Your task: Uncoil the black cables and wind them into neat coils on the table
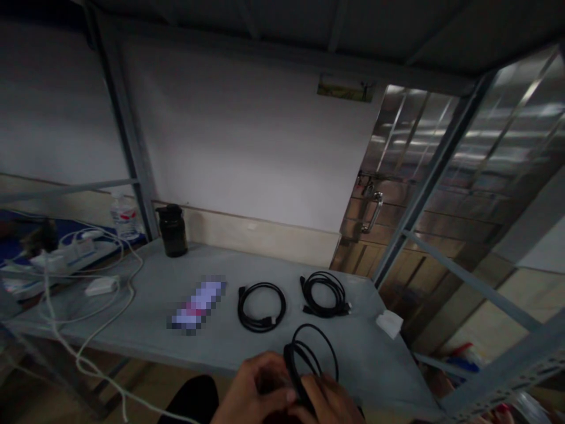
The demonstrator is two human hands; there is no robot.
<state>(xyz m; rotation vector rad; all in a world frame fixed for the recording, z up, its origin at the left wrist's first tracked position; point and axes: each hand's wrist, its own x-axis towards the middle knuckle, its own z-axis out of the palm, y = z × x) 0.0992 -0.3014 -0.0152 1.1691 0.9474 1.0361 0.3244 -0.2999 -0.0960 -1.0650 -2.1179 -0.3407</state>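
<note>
At the table's near edge, my right hand is closed around a coiled black cable, whose loops stand up above the fingers. My left hand is curled against the same coil from the left, thumb and fingers pinched together at its side. The cable's plugs are hidden by the hands. Beyond them lies one coiled black cable with a plug showing at its front. Another black cable coil rests farther right, its connectors sticking out at the sides.
A blurred-out phone lies left on the grey table. A dark bottle stands at the back left. White cords, a white adapter and power strips fill the left side. Crumpled white paper lies right, near a metal frame post.
</note>
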